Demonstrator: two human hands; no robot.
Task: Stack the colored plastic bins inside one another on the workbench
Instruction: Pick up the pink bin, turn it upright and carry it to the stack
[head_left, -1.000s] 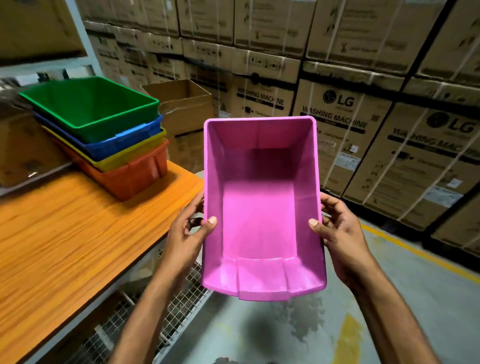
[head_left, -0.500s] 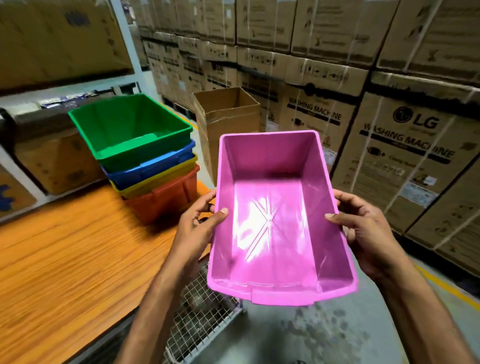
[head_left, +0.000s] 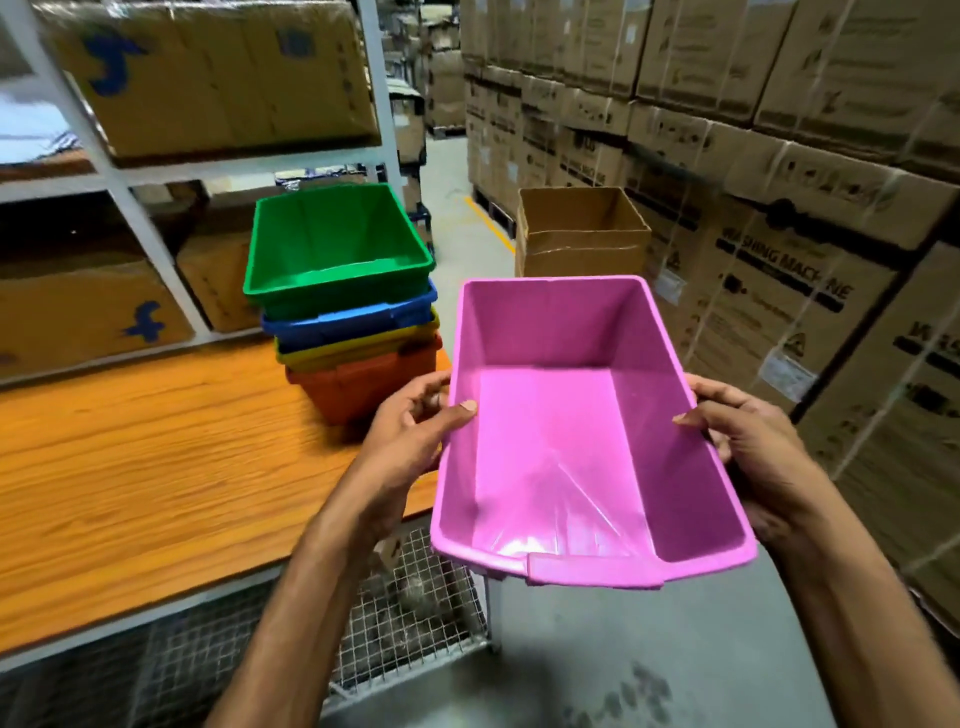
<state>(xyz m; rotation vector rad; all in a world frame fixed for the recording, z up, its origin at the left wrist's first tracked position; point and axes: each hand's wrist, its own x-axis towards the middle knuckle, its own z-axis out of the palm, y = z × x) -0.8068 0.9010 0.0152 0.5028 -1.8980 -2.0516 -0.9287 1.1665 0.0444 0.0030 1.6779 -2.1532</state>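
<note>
- The four-bin stack (head_left: 348, 312) on the workbench (head_left: 130, 467) has slid from the left edge of view toward the middle. The person has turned to face it.
- The pink bin (head_left: 571, 441) was tipped toward the camera. It's flatter now, mouth up, carried in the air just right of the stack and past the bench's end.
- My read: the carry is nearly over. It needs a lift above the stack and a drop in. This looks like the last bin in sight, so the task is almost done.
- Left hand (head_left: 410, 431), right of the stack's base: gripping the pink bin's left wall, thumb hooked inside, fingers outside.
- Right hand (head_left: 753, 452), farthest from the stack: the same clamp on the opposite wall.
- Containers. The green bin (head_left: 337, 244) tops the stack, empty. It's nested in the blue bin (head_left: 348, 325), then the yellow bin (head_left: 358, 349), then the orange bin (head_left: 363, 387) on the wood.
- The pink bin is empty, bare floor gleaming.
- The open cardboard box (head_left: 582, 234) stands beyond, right of the stack, its bottom hidden.
</note>
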